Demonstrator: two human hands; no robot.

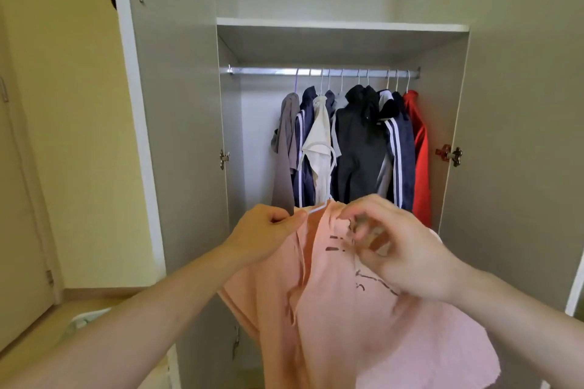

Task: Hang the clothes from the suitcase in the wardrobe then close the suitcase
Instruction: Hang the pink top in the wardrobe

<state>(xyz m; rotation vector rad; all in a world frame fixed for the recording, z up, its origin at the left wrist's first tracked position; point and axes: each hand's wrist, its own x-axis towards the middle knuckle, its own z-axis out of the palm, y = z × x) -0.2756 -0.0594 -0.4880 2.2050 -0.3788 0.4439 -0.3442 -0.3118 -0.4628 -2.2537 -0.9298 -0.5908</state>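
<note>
I hold a peach-pink T-shirt (335, 303) with dark print in front of the open wardrobe (341, 41). My left hand (265, 234) pinches the shirt's shoulder together with the end of a thin white hanger (317, 209). My right hand (398, 246) grips the fabric at the collar, fingers curled. Most of the hanger is hidden by the cloth. Higher up, the metal rail (262, 71) carries several garments on hangers. The suitcase is not in view.
Hanging garments include a grey top (286, 148), a white one (319, 148), dark jackets (360, 148) and a red one (420, 155). The rail's left stretch is bare. Both wardrobe doors (177, 104) stand open. A room door (19, 199) is at far left.
</note>
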